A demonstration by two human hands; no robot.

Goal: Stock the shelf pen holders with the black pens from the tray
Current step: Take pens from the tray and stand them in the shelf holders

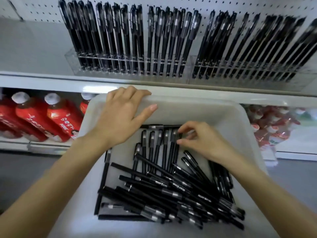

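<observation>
A white plastic tray [214, 115] sits in front of me, filled with several black pens [164, 186] lying in a loose heap. My left hand [123, 115] grips the tray's far rim, fingers curled over the edge. Inside the tray, my right hand [199, 138] has its thumb and fingers pinching the capped top of a black pen [173, 143] near the far end. Above, clear acrylic pen holders [171, 66] on the shelf stand packed with upright black pens [130, 31] against a white pegboard.
The white shelf edge [51, 81] runs across just beyond the tray. On the lower shelf stand red bottles with white caps [41, 117] at left and packaged red-and-white goods [272, 124] at right. Grey floor lies at lower left.
</observation>
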